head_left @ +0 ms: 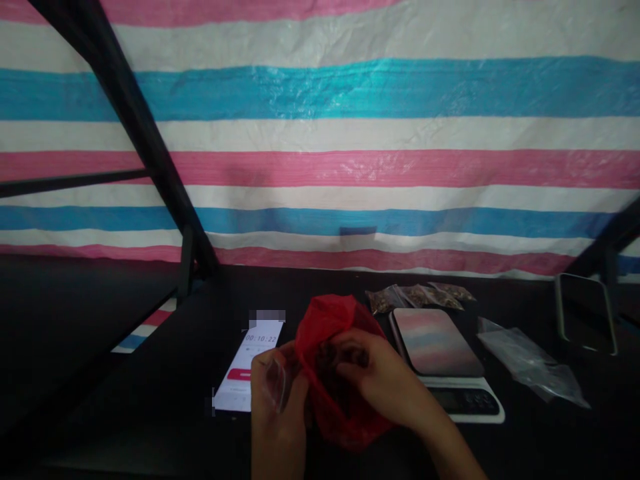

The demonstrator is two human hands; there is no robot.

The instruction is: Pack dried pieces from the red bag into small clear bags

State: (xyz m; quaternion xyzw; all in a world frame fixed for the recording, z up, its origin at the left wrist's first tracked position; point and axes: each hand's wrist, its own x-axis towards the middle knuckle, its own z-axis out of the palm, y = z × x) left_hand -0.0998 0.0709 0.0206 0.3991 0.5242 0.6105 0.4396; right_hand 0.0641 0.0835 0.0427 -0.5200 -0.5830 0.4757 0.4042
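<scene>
A red plastic bag [333, 320] stands open on the dark table, just in front of me. My right hand [383, 380] reaches into its mouth, fingers curled among dark contents that I cannot make out clearly. My left hand [275, 390] is beside the bag's left edge and pinches a small clear plastic pouch [275, 383]. Both hands touch the red bag.
A white kitchen scale [463, 397] with a reflective platform sits to the right. Behind it lie three small filled clear packets [417, 295]. A pile of empty clear bags [533, 363] is further right. A phone [247, 363] showing a timer lies left. Black frame bars rise at left.
</scene>
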